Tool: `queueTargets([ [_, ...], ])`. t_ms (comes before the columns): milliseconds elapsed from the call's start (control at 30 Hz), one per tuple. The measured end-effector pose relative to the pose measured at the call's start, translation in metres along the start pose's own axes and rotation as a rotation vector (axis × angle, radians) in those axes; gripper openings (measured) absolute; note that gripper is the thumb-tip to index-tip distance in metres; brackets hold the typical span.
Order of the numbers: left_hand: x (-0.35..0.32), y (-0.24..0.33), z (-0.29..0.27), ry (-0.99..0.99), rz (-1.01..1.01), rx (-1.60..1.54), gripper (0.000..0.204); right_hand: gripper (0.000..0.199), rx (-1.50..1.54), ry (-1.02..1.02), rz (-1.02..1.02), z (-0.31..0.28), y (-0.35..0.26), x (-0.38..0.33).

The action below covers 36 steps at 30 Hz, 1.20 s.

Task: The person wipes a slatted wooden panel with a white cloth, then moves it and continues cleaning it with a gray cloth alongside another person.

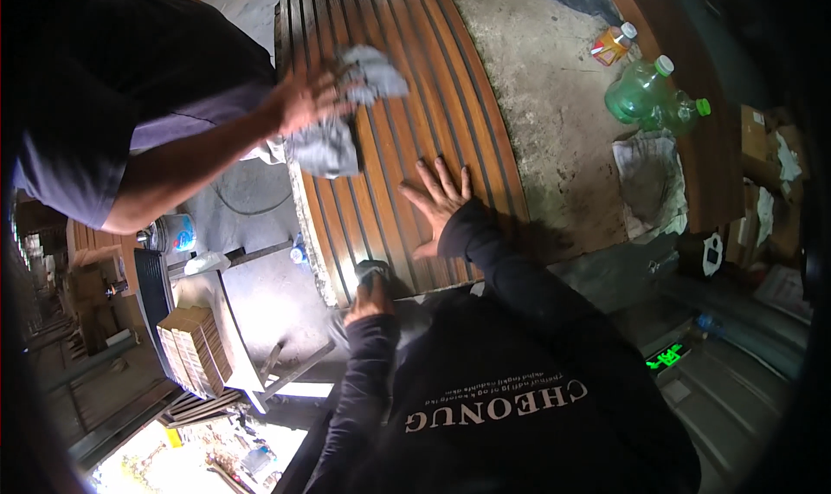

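Observation:
A brown slatted wood panel [372,200] with dark grooves lies on the worktop in front of me. My right hand [440,204] rests flat on it, fingers spread, holding nothing. Close to the panel's near left corner, my left hand [370,298] is closed on a dark grey cloth [372,269] that touches the slats. Across the panel's left side, a co-worker's hand [307,100] reaches in, blurred by motion, over a light grey cloth [372,74]. Another part of grey cloth [325,148] hangs by the panel's left edge; whether the two are one piece I cannot tell.
Right of the panel, the stained worktop [554,122] holds green plastic bottles [640,89], a small orange-labelled bottle [613,44] and a dirty white rag [649,182]. A co-worker [156,78] stands at left. Stacked cardboard [195,347] sits lower left, near a white bucket [180,232].

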<state>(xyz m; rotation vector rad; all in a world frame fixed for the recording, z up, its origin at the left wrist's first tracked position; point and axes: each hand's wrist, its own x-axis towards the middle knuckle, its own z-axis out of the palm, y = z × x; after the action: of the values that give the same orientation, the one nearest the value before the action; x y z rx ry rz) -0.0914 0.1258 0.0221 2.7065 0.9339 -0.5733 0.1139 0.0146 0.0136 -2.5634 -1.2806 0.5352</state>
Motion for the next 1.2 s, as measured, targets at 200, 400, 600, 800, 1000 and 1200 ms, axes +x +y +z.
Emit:
queueTargets([
  [200, 0.05, 0.016, -0.036, 0.164, -0.003, -0.209, 0.045, 0.116, -0.009, 0.006, -0.018, 0.0, -0.005, 0.003],
  [400, 0.04, 0.006, 0.001, 0.312, 0.024, -0.197, 0.04, 0.112, -0.081, 0.009, -0.03, -0.006, -0.009, 0.006],
  [600, -0.073, -0.006, 0.05, 0.099, -0.107, -0.305, 0.039, 0.116, -0.142, -0.068, 0.043, -0.004, -0.008, 0.009],
  [800, -0.099, 0.01, 0.038, 0.15, -0.152, -0.434, 0.045, 0.115, -0.161, -0.025, -0.039, 0.0, -0.002, 0.004],
  [1000, -0.036, 0.035, 0.039, 0.473, -0.286, -0.35, 0.047, 0.118, -0.185, -0.03, -0.092, 0.0, 0.0, 0.003],
  [1200, -0.033, 0.065, 0.025, 0.293, -0.305, -0.302, 0.046, 0.119, -0.236, -0.194, -0.089, -0.019, -0.001, -0.001],
])
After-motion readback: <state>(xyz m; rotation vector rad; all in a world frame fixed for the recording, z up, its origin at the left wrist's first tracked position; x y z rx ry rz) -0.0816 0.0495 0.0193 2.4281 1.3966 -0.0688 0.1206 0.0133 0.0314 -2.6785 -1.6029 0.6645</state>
